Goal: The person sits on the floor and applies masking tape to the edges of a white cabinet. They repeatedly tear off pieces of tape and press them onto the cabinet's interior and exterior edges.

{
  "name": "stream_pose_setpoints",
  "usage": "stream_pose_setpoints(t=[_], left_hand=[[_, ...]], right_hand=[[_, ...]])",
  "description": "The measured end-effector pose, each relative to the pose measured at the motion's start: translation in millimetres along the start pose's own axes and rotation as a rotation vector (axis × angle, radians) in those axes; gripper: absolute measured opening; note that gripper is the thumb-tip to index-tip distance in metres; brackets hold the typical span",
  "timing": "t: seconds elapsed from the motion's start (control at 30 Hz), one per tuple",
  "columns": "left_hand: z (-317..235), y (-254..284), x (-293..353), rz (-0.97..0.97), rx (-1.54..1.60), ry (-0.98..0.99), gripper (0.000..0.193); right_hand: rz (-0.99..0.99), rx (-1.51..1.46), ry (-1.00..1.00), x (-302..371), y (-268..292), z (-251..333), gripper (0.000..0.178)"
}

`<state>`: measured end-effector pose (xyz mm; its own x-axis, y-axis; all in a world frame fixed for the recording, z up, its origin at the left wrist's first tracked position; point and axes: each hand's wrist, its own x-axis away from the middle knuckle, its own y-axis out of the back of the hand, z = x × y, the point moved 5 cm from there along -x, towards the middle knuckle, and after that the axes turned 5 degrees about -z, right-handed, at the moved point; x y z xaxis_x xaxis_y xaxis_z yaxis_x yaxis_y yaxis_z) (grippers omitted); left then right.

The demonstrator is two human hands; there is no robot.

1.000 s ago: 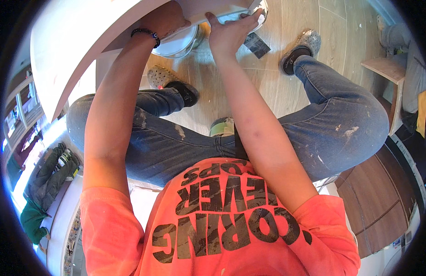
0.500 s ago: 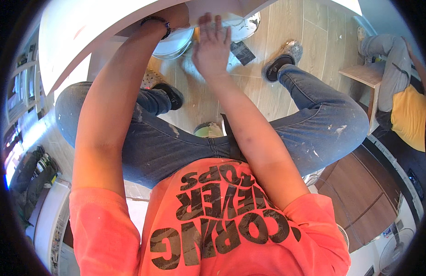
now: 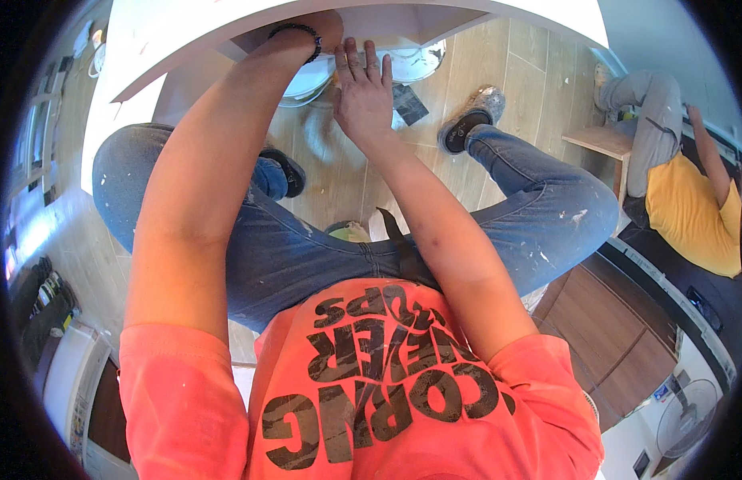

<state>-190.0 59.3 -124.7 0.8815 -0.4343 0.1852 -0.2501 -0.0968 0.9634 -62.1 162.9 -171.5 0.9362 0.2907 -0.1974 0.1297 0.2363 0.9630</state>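
A white curved-looking panel point(image 3: 187, 48) of a furniture piece crosses the top, with a recess behind its front edge. My left hand point(image 3: 328, 30), with a dark beaded bracelet at the wrist, reaches into that recess; its fingers are hidden. My right hand point(image 3: 364, 98) is open, fingers stretched upward and slightly apart, the tips at the pale inner surface point(image 3: 379, 22) of the recess. Whether the tips press on it I cannot tell. Below it stand a white round bucket point(image 3: 307, 84) and another round white container point(image 3: 419, 62).
A dark flat square point(image 3: 409, 106) lies on the wood-look floor by my right foot point(image 3: 471, 120). A greenish container point(image 3: 349, 232) sits between my legs. At right, a person in a yellow shirt point(image 3: 695, 212) is by a wooden stool point(image 3: 603, 142). A fan point(image 3: 687, 416) stands lower right.
My view has shifted, bringing more of the person in yellow into sight. My right hand stays raised at the recess, now less blurred; my left hand remains inside it.
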Motion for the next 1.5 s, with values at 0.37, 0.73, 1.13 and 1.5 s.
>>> stream_pose_setpoints(t=[0.37, 0.73, 1.13, 1.5], left_hand=[[6, 3, 11, -0.002, 0.07, -0.024, 0.044], [-37, 86, 56, -0.143, 0.176, -0.031, 0.042], [-66, 140, 137, 0.468, 0.251, -0.122, 0.053], [-95, 138, 178, 0.099, 0.338, 0.001, 0.016]], right_hand=[[0.038, 0.09, 0.066, -7, 2, -8, 0.079], [0.309, 0.097, 0.128, -32, 11, -16, 0.065], [0.307, 0.083, 0.399, -33, -1, 2, 0.05], [0.325, -0.213, 0.448, -23, -3, -1, 0.06]])
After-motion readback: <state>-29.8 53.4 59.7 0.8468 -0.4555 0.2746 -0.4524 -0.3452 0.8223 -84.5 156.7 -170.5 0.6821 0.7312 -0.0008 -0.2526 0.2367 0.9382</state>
